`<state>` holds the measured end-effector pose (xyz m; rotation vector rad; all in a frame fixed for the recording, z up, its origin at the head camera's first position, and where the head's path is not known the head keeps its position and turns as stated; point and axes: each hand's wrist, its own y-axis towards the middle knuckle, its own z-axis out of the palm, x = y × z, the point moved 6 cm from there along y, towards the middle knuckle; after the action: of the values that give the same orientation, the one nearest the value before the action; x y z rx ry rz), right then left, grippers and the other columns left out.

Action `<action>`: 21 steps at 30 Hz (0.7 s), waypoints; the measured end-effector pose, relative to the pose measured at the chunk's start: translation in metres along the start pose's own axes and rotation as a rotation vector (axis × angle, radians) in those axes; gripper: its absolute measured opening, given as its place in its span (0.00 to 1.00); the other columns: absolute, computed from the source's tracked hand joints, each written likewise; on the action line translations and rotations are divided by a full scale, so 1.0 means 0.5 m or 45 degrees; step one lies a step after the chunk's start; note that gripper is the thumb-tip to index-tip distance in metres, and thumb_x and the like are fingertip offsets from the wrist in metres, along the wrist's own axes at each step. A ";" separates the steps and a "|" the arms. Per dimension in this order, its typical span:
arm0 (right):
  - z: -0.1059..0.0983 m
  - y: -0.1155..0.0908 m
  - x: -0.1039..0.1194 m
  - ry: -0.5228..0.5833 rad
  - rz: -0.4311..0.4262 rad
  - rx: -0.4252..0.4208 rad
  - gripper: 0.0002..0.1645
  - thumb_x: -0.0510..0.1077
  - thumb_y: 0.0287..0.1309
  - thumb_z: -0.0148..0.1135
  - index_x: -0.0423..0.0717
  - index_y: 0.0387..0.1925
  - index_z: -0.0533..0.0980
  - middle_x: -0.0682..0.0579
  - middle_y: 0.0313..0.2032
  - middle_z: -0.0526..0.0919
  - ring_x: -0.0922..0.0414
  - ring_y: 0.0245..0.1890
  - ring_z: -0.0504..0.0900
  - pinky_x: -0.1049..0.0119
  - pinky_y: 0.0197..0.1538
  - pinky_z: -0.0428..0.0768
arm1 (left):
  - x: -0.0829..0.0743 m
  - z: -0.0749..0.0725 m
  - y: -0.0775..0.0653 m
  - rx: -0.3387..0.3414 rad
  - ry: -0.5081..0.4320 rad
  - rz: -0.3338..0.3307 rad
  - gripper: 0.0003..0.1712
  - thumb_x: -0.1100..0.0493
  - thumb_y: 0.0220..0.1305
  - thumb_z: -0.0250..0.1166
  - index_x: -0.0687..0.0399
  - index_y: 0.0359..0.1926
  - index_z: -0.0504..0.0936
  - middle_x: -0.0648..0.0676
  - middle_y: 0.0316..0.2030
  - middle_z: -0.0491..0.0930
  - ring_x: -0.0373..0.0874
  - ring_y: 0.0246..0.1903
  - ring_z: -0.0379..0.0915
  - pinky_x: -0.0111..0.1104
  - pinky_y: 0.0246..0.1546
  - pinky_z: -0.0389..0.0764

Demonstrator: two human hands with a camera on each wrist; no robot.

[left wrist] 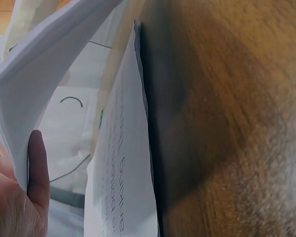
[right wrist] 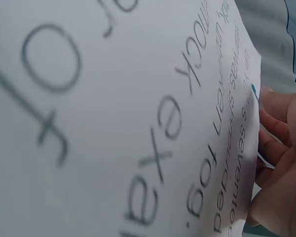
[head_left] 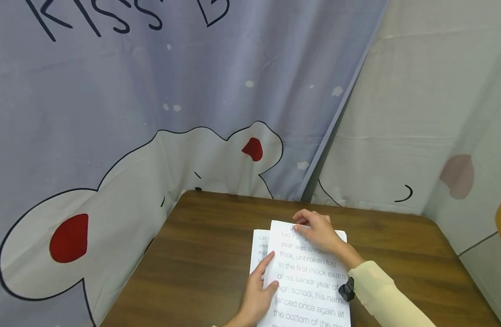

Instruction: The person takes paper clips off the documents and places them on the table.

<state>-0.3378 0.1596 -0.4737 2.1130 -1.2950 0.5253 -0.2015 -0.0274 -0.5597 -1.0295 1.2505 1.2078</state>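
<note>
A stack of printed white sheets [head_left: 307, 281] is held up over the table, tilted toward the camera. My left hand [head_left: 256, 293] grips its left edge, thumb on the printed face and fingers behind. At the top edge my right hand [head_left: 321, 234] pinches the paper beside a small blue paper clip [right wrist: 254, 90], which is mostly hidden by the fingers. Under the raised stack, a second set of printed sheets [head_left: 258, 243] lies on the table, largely covered in the head view. A small green piece [left wrist: 101, 118] shows at its far edge in the left wrist view.
The brown wooden table [head_left: 193, 263] extends to both sides of the papers. Behind it hangs a lilac and white printed curtain [head_left: 217, 81], with a pale cloth [head_left: 397, 113] to the right. A black device [head_left: 347, 289] is on the right wrist.
</note>
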 end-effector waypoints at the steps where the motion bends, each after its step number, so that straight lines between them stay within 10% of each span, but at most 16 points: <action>1: 0.004 0.000 0.002 0.008 0.004 0.009 0.12 0.42 0.65 0.72 0.48 0.49 0.84 0.56 0.41 0.90 0.51 0.48 0.85 0.48 0.59 0.61 | 0.000 0.000 0.000 0.004 -0.003 -0.005 0.46 0.80 0.63 0.57 0.53 0.81 0.64 0.69 0.75 0.65 0.48 0.43 0.88 0.34 0.40 0.91; 21: 0.023 -0.004 -0.002 0.201 0.138 0.028 0.09 0.36 0.63 0.71 0.49 0.41 0.80 0.57 0.33 0.87 0.58 0.35 0.80 0.49 0.58 0.68 | 0.002 0.012 -0.001 0.002 0.017 0.022 0.46 0.80 0.62 0.57 0.54 0.80 0.65 0.70 0.74 0.67 0.48 0.47 0.87 0.33 0.43 0.91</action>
<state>-0.3363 0.1533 -0.4833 1.9827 -1.3233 0.7400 -0.2004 -0.0216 -0.5605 -1.0287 1.2731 1.2146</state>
